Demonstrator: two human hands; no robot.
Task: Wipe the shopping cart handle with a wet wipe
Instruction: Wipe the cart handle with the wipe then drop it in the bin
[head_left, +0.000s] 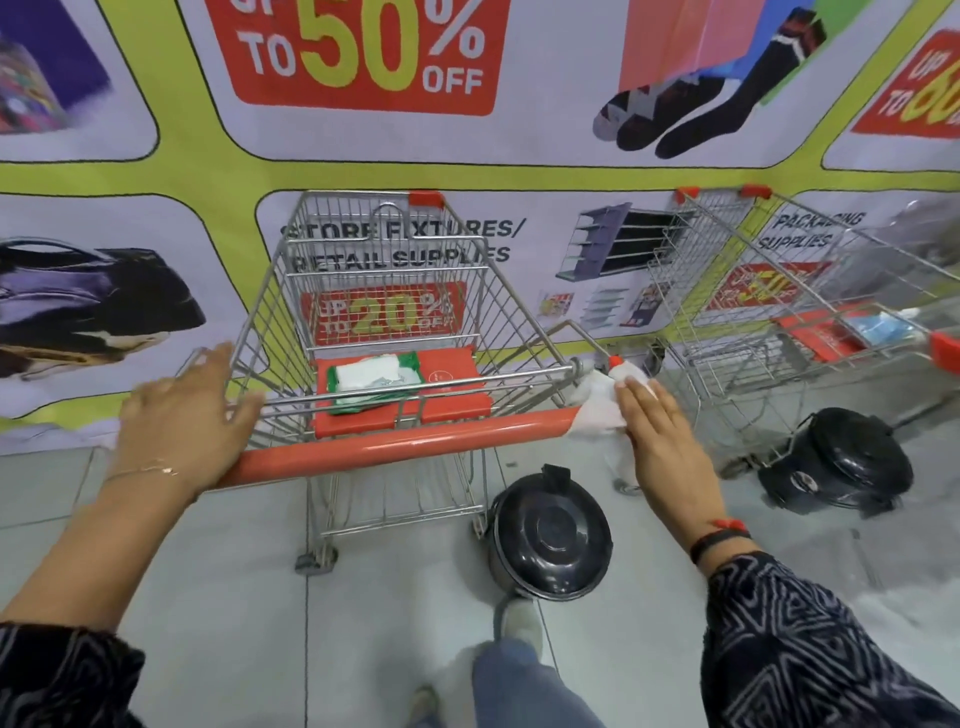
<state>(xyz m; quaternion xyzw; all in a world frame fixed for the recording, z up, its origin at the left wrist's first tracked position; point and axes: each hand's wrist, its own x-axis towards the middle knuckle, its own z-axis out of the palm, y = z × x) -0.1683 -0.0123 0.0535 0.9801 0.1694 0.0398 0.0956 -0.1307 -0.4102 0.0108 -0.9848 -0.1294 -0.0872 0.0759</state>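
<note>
A wire shopping cart (384, 291) stands in front of me with an orange handle (405, 444) running across it. My right hand (660, 431) presses a white wet wipe (602, 400) onto the handle's right end, fingers stretched flat over it. My left hand (187, 415) rests over the handle's left end with its fingers spread, holding nothing else. A green and white wipes pack (374, 382) lies on the orange child seat flap (452, 395) inside the cart.
A black round pedal bin (550, 535) stands on the floor just right of the cart, another bin (836, 462) farther right. A second cart (810, 312) is parked at the right. A printed sale banner wall (363, 156) is close behind the carts. My foot (519, 623) is below.
</note>
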